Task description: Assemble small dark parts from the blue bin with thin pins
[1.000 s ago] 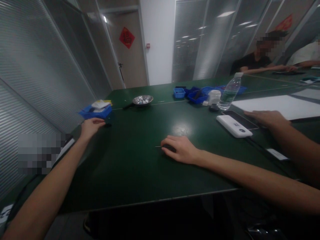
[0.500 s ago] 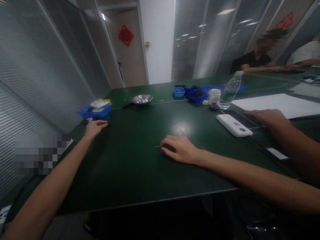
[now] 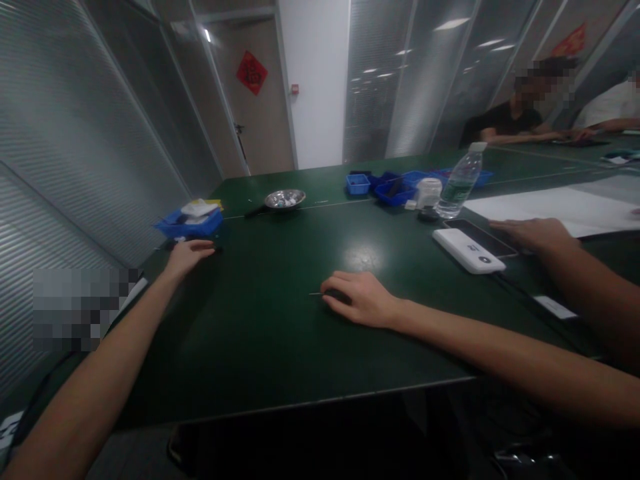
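My left hand (image 3: 186, 256) lies on the dark green table (image 3: 280, 360) just in front of a blue tray (image 3: 187, 223) that holds white and yellow items. Its fingers are curled over a small dark object whose ends show on either side; I cannot make out what it is. My right hand (image 3: 361, 298) rests near the table's middle, fingers closed on a dark thin tool (image 3: 320, 293) whose fine metal tip sticks out to the left.
Another person's hand (image 3: 535, 233) rests by a black phone (image 3: 480, 238) and a white power bank (image 3: 469, 251) on the right. Further back stand a metal bowl (image 3: 285, 198), blue bins (image 3: 390, 187), a water bottle (image 3: 460, 181) and white paper (image 3: 550, 207). Two people sit far right.
My left hand has edged slightly toward the blue tray, and a dark end now shows at its left. My right hand and the other person's hand have stayed put.
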`<action>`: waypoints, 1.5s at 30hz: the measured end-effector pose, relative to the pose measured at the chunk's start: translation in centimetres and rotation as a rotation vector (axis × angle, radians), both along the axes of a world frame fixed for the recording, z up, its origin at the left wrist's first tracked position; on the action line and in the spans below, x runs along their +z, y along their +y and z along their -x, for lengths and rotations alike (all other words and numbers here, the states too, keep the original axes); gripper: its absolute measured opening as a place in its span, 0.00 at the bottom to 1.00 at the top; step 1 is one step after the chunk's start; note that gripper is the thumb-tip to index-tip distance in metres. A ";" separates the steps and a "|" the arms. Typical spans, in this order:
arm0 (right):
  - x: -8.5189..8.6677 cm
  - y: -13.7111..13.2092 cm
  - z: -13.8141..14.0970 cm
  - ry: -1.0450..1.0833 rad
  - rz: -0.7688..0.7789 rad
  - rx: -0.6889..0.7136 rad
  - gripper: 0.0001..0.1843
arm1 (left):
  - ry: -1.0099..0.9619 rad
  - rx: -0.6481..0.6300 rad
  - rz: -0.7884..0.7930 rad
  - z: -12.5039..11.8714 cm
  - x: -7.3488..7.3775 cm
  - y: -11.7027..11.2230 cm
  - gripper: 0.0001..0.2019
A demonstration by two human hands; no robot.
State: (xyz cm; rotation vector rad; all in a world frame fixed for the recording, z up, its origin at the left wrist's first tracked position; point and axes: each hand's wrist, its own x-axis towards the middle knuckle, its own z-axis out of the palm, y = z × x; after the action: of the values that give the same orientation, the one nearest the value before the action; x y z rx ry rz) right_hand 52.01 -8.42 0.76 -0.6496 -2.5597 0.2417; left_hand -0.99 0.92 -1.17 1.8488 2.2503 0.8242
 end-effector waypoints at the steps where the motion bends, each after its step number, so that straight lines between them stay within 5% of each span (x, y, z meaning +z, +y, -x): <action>1: -0.1 0.0 0.0 -0.001 -0.004 -0.003 0.13 | 0.088 -0.020 -0.023 -0.1 0.1 -0.3 0.22; 6: -0.2 0.1 0.0 0.002 -0.011 -0.001 0.13 | 0.493 -0.194 -0.126 -1.7 0.5 -1.9 0.18; 12: 0.0 0.0 0.0 0.005 -0.005 0.011 0.12 | 0.618 -0.201 -0.051 -3.4 0.7 -2.2 0.20; 45: -0.2 0.2 0.0 -0.024 -0.024 0.034 0.12 | 0.220 -0.019 -0.177 -3.1 -0.6 -1.3 0.12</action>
State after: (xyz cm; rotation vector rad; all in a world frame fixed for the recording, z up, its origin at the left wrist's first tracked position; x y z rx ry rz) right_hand 51.97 -8.27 0.54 -0.6036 -2.5942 0.2163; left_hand 2.09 -0.43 -1.74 2.1321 2.3492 0.8829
